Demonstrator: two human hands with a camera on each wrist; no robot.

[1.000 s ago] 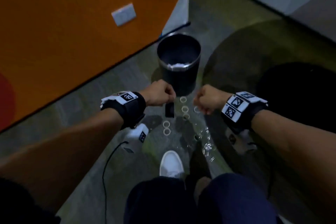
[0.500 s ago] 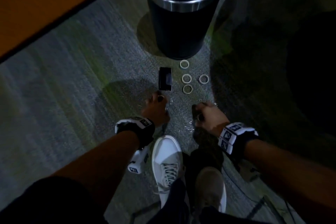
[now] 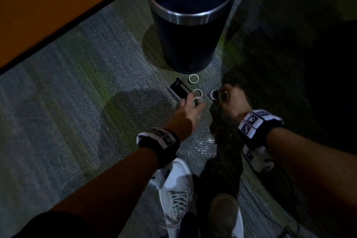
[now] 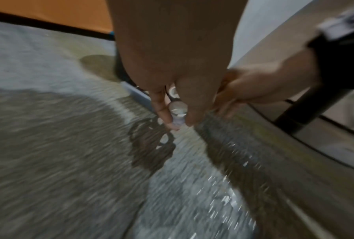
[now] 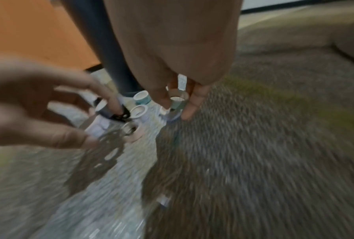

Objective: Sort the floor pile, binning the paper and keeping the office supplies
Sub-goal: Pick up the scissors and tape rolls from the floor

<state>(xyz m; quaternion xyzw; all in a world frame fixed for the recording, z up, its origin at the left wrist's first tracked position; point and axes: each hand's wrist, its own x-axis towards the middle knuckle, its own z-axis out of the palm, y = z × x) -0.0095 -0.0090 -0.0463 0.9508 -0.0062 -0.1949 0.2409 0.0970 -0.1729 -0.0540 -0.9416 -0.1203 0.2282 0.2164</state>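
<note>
Hands (image 3: 190, 109) (image 3: 230, 100), each pinching a tape roll (image 4: 177, 113) (image 5: 177, 101).

Floor (image 3: 81, 114): bin (image 3: 191, 25) standing at rear, beside the wall (image 3: 48, 2) on its left. Tape rolls (image 3: 193, 78) clustered just before the bin; stapler (image 3: 178, 91) left of them. Paper clips (image 3: 205, 146) scattered nearer, just before the shoes (image 3: 177, 195).
</note>
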